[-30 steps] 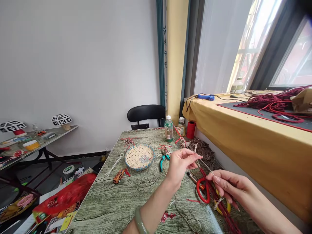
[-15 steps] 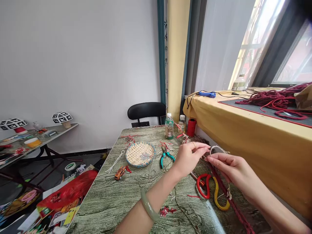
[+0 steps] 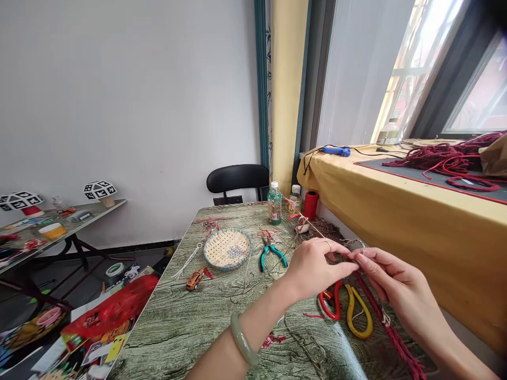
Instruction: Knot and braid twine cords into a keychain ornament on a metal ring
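Note:
My left hand [image 3: 317, 268], with a ring and a green bangle on its wrist, pinches thin cord between thumb and fingers. Its fingertips meet those of my right hand [image 3: 400, 279], which is closed on the same cord. A twisted beige cord loop [image 3: 361, 244] stands up just behind the fingertips. From under my hands a dark red braided cord [image 3: 396, 340] hangs toward the lower right, with a pale knot along it. Scissors with red and yellow handles [image 3: 359, 312] lie on the table below. The exact spot being pinched is hidden by my fingers.
On the wood-grain table [image 3: 190, 322] are a woven basket [image 3: 216, 250] with small beads, teal-handled pliers [image 3: 273, 256], an orange toy car [image 3: 195, 279], a green-labelled bottle [image 3: 274, 203] and a red thread spool [image 3: 311, 205]. A yellow-draped ledge [image 3: 380, 195] borders the right.
Both hands have moved slightly right and down, and their fingertips are now closer together. The beige loop sits lower, and a straight strand shows behind my left hand.

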Tool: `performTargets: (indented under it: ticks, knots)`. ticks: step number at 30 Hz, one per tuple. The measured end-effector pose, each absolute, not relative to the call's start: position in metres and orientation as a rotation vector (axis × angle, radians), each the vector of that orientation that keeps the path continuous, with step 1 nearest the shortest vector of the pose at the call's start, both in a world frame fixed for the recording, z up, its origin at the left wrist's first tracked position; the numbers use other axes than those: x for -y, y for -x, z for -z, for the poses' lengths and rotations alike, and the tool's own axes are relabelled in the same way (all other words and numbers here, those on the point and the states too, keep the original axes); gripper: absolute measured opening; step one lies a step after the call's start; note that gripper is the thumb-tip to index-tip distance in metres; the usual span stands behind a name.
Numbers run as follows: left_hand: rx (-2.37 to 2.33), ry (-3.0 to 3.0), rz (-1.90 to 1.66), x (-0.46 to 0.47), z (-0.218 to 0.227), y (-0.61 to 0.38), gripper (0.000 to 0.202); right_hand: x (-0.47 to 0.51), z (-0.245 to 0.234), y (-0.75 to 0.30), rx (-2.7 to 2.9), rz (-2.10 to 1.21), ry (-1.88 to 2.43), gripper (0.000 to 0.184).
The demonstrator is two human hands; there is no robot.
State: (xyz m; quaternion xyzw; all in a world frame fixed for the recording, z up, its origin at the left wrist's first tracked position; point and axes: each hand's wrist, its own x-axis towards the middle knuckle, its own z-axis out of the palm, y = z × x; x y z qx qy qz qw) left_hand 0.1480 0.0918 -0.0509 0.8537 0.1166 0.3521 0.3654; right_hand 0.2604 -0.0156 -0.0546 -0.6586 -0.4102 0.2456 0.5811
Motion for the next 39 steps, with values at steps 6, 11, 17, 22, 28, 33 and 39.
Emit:
performTargets:
  ticks: [6, 11, 17, 22, 28, 33, 39]
  knots:
    - [-0.708, -2.118, -1.105, -0.068, 0.058, -0.160, 0.019, 0.011, 0.057, -0.260, 0.955, -0.618, 1.499, 0.030]
    - [-0.815, -1.787, -0.910, -0.056, 0.075, -0.168, 0.017, 0.011, 0.053, -0.257, 0.873, -0.694, 1.434, 0.036]
    - [-0.722, -1.563, -0.899, -0.061, 0.087, -0.171, 0.013, 0.015, 0.063, -0.258, 0.792, -0.739, 1.403, 0.034]
    - [-0.704, -1.565, -0.955, -0.067, 0.085, -0.180, 0.013, 0.017, 0.073, -0.258, 0.736, -0.790, 1.403, 0.034]
    - [-0.702, -1.650, -1.023, -0.070, 0.084, -0.180, 0.021, 0.019, 0.074, -0.256, 0.657, -0.819, 1.398, 0.031]
    - [-0.498, -1.715, -0.853, -0.075, 0.079, -0.179, 0.020, 0.024, 0.063, -0.262, 0.575, -0.904, 1.386, 0.032]
    - [-0.266, -1.618, -0.577, -0.091, 0.069, -0.175, 0.020, 0.017, 0.054, -0.276, 0.577, -0.956, 1.341, 0.029]
